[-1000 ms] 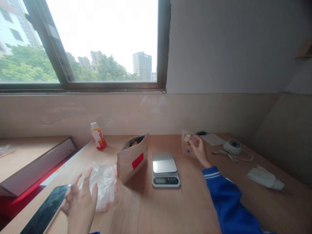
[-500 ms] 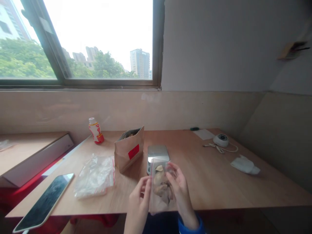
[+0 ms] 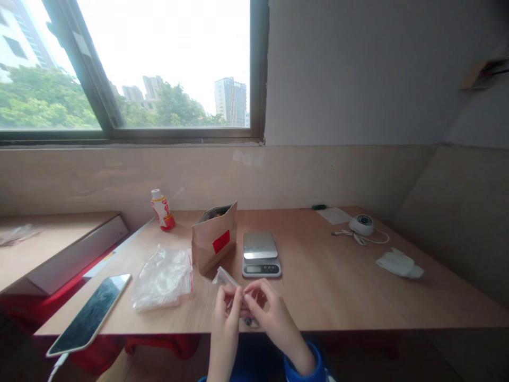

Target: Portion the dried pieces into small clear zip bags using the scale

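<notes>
A small clear zip bag [image 3: 225,277] is pinched near the table's front edge, mostly covered by my fingers. Beige-brown dried pieces showed inside it a moment before; now only a dark bit peeks out below the hands. My left hand [image 3: 226,314] closes thumb and fingers on the bag's edge. Right beside it, my right hand [image 3: 271,312] pinches the same edge, the fingertips of both nearly meeting. Just beyond them sits a digital kitchen scale [image 3: 260,246] with a bare metal plate. Left of the scale, a brown paper pouch [image 3: 210,253] with a red label stands with its top open.
Clear zip bags [image 3: 164,278] lie in a pile to the left, near a phone [image 3: 91,313] overhanging the table edge. A drink bottle [image 3: 162,211] stands behind. Rightward are a white dome camera [image 3: 361,225] with its cable, a crumpled white packet [image 3: 400,263] and paper [image 3: 334,215].
The zip bag has turned from upright and facing me to tilted, its top pointing left. My hands have come together on its edge, and the scale's display is now uncovered.
</notes>
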A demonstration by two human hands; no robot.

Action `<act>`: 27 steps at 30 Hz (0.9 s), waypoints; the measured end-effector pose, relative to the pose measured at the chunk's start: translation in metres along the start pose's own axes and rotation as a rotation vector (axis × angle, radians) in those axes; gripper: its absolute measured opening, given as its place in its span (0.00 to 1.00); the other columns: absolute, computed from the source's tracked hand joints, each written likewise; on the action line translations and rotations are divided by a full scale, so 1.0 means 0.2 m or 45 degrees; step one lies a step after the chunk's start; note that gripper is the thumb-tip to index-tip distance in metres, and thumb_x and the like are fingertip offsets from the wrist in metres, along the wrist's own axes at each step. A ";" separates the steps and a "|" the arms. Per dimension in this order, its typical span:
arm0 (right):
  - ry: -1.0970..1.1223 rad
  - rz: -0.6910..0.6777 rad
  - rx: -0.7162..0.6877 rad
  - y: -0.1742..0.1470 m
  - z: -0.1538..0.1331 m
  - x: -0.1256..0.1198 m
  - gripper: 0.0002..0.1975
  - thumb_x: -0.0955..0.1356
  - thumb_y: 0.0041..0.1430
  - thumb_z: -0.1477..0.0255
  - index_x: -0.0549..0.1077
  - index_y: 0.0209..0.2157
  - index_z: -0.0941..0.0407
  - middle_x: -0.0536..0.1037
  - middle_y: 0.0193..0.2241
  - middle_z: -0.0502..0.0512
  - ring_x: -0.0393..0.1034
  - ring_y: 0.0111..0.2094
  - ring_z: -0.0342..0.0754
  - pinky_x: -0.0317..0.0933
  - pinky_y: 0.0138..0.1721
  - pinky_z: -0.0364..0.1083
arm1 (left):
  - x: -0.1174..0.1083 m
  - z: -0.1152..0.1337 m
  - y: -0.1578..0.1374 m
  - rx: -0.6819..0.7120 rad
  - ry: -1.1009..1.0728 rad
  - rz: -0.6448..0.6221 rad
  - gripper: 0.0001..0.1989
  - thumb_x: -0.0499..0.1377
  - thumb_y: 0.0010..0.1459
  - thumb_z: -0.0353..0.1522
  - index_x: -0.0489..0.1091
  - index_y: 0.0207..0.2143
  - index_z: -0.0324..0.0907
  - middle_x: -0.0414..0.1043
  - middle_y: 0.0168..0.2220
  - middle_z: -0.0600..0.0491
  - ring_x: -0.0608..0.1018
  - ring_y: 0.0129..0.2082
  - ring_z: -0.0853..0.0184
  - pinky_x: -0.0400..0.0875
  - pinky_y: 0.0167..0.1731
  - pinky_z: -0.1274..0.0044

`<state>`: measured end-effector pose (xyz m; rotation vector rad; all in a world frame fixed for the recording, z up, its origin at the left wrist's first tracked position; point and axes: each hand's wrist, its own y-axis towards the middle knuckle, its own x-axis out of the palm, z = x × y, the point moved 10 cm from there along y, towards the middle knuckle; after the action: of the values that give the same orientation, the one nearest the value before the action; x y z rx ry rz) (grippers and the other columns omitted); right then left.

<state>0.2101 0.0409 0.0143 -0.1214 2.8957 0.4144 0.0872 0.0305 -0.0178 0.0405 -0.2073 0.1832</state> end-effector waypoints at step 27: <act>-0.018 0.092 -0.020 -0.03 -0.07 -0.10 0.13 0.66 0.58 0.65 0.77 0.27 0.57 0.78 0.26 0.54 0.72 0.26 0.45 0.66 0.28 0.42 | 0.04 0.03 -0.03 0.131 0.046 -0.091 0.18 0.59 0.53 0.47 0.65 0.27 0.40 0.64 0.20 0.57 0.66 0.20 0.72 0.64 0.22 0.80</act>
<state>0.2272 0.0328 0.0303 -0.0162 2.8905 0.4491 0.0951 0.0254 -0.0104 0.1469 -0.1598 0.1229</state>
